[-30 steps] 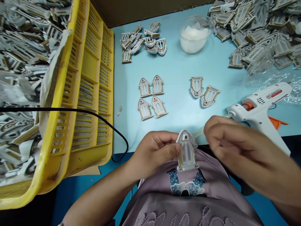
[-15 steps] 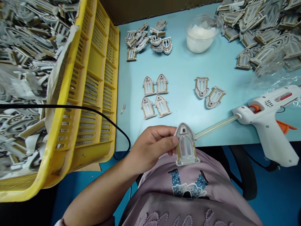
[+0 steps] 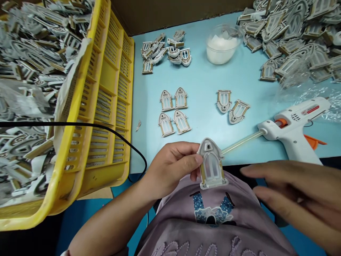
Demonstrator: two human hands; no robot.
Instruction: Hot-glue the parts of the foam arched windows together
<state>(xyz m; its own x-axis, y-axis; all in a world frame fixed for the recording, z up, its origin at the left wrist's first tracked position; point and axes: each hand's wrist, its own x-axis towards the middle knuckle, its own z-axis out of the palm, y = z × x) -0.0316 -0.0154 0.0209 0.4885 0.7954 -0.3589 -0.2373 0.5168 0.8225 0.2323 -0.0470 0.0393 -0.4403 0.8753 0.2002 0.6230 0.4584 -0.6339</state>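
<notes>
My left hand (image 3: 173, 165) pinches a small arched window frame (image 3: 212, 165) by its left side, above my lap at the table's front edge. The frame is grey-white with gold sides and a clear pane, its pointed top facing away from me. To the right, my right hand (image 3: 293, 195) is smeared by motion, thumb and fingers apart, with nothing between them. Past it lies a white glue gun (image 3: 295, 124) with an orange trigger, a glue stick (image 3: 242, 142) sticking out of its back. Several similar window frames (image 3: 181, 122) lie in two rows on the table.
A yellow crate (image 3: 106, 81) at left is heaped with pieces. More pieces lie in a small pile (image 3: 160, 49) at the back and a big heap (image 3: 293, 32) at right. A clear tub (image 3: 222, 48) holds white material. A black cable (image 3: 117, 133) crosses the crate.
My right hand has come into view from the right, in front of the glue gun. My left hand keeps the window frame in nearly the same place. The view has shifted slightly.
</notes>
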